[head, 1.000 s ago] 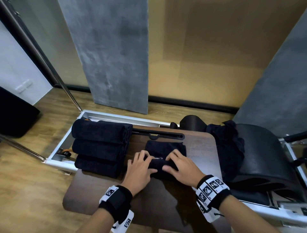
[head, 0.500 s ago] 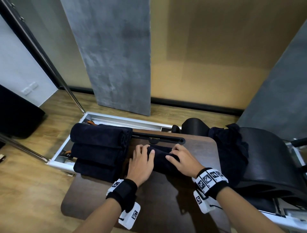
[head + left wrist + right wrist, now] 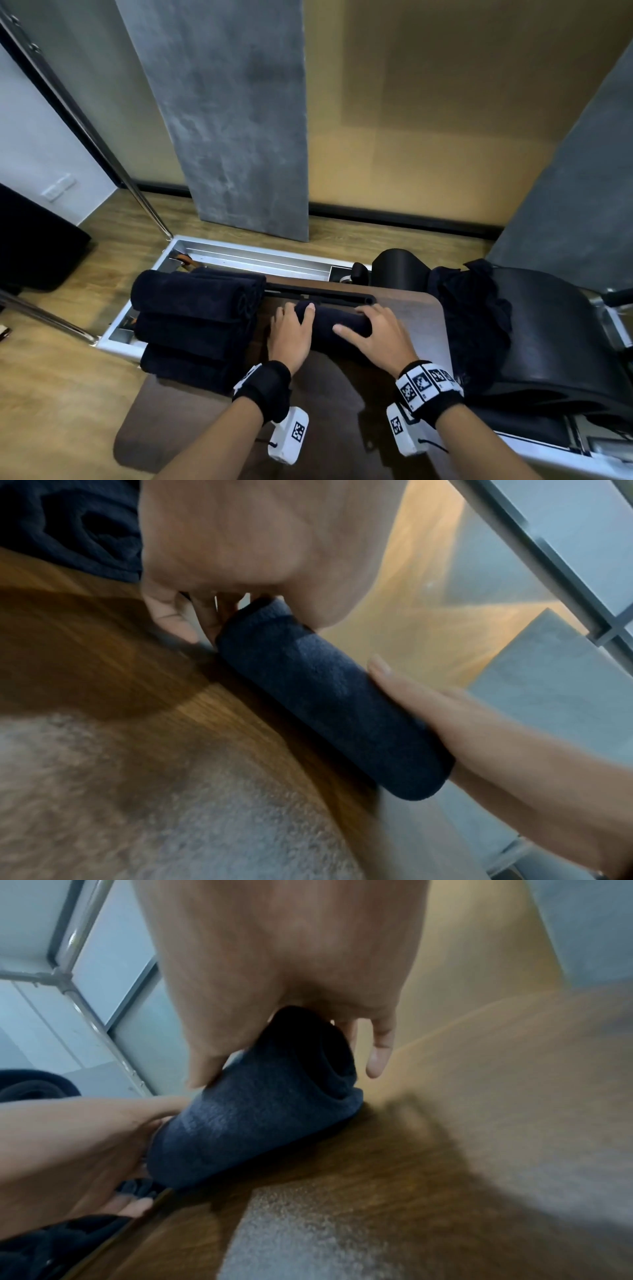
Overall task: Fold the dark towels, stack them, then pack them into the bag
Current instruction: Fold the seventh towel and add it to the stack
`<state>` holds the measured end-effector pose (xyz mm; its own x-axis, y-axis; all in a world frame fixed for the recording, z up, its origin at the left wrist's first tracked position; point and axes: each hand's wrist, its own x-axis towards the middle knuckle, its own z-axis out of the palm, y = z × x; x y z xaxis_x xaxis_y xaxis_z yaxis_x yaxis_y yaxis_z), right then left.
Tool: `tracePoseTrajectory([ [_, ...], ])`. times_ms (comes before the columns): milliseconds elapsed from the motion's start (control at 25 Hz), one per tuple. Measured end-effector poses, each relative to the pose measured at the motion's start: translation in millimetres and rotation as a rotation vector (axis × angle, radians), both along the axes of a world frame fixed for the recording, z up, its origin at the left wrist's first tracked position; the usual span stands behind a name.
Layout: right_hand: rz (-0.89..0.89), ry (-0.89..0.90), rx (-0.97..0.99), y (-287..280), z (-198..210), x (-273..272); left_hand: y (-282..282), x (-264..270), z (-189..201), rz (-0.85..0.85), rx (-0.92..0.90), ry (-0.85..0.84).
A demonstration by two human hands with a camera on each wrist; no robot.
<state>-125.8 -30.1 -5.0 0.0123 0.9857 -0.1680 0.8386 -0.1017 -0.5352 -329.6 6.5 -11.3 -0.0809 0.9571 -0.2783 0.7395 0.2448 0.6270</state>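
A dark towel, rolled into a tight cylinder (image 3: 334,325), lies crosswise on the brown wooden table (image 3: 342,394). My left hand (image 3: 291,330) cups its left end, thumb on top and fingers curled round the end (image 3: 192,615). My right hand (image 3: 376,334) wraps its right end, thumb on the near side and fingers (image 3: 377,1053) over the far side. The roll's spiral end (image 3: 318,1053) shows in the right wrist view. Three rolled dark towels (image 3: 195,322) lie side by side just to the left.
A heap of loose dark cloth (image 3: 472,308) lies on the black padded seat (image 3: 555,335) at the right. A black bar (image 3: 325,295) crosses the table's far edge, with a metal frame (image 3: 239,255) behind. A black object (image 3: 34,246) stands on the floor, far left.
Both hands rolled the towel away from me across the table. The flat part that lay ahead of the roll is now wound up, and the hands have spread to its two ends.
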Motion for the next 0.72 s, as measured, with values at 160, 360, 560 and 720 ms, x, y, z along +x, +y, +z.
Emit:
tracePoseTrajectory([
  [160, -0.046, 0.076, -0.076, -7, -9, 6, 7, 4, -4, 0.025, -0.048, 0.000],
  [360, -0.132, 0.064, -0.126, -14, -12, -3, 5, 0, -9, 0.053, -0.063, -0.053],
  [560, -0.213, 0.174, -0.155, -37, -7, -5, -13, -5, -13, 0.032, -0.092, -0.131],
  [720, -0.340, 0.426, -0.092, -65, -1, -9, -35, -10, -6, 0.040, -0.122, -0.398],
])
